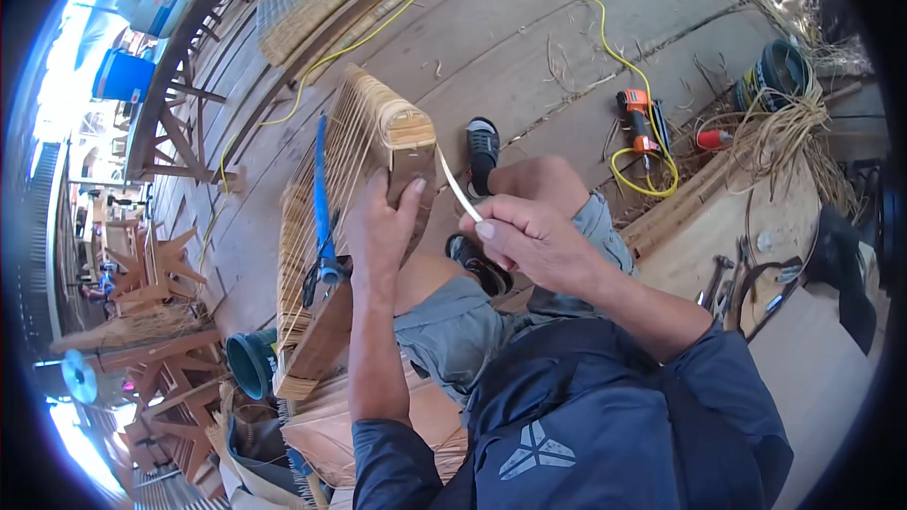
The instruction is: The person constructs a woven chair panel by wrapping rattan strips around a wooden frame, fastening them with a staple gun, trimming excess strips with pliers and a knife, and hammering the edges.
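A wooden frame (326, 331) wound with pale cane strands leans upright at my left leg. My left hand (383, 231) is closed round the bare wood near its far end, thumb on the near face. In a pinch between thumb and fingers, my right hand (529, 241) holds a pale cane strip (460, 191). That strip runs taut from the frame's wrapped end to my fingertips. Against the parallel strands lies a long blue bar (322, 189); whether it passes between them I cannot tell. My left palm is hidden.
An orange nail gun (642, 123) with a yellow air hose (605, 28) lies at the right. Nearby are a dark bucket (777, 76), loose cane strips (784, 132) and hand tools (723, 283). A green bucket (250, 364) stands left; a woven panel (321, 0) lies farther off.
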The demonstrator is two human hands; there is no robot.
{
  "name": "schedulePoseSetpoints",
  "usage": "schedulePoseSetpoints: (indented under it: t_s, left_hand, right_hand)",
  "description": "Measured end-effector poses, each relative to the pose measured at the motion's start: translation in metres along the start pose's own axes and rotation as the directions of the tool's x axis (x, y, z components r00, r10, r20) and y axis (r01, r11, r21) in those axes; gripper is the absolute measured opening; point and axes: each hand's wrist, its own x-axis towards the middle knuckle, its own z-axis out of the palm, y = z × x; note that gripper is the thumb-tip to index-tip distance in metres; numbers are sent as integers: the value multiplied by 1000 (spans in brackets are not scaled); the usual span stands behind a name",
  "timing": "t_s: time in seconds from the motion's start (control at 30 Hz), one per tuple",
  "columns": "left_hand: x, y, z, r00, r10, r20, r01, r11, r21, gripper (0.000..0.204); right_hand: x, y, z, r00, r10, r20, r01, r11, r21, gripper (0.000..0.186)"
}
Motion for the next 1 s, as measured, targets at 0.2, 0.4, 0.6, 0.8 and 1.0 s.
schedulePoseSetpoints:
  t_s: [0.2, 0.4, 0.6, 0.8, 1.0]
  left_hand:
    - [6, 4, 17, 950, 241, -199, -238, 970, 40, 58]
    - [-1, 60, 18, 857, 76, -509, -49, 997, 67, 40]
    - [15, 54, 10, 953, -128, -274, 87, 984, -157, 39]
    - [43, 5, 38, 750, 257, -609, -358, 932, -48, 15]
    - [41, 15, 35, 853, 9, -521, -108, 981, -160, 25]
  right_hand:
    - [26, -11, 39, 983, -172, -67, 163, 979, -120, 18]
    - [73, 4, 85, 602, -733, -317, 635, 680, -365, 15]
    - [67, 18, 75, 699, -663, -268, 564, 742, -363, 16]
    - [59, 27, 67, 788, -592, -167, 511, 781, -359, 17]
    - [48, 34, 57, 884, -465, -48, 430, 850, -304, 24]
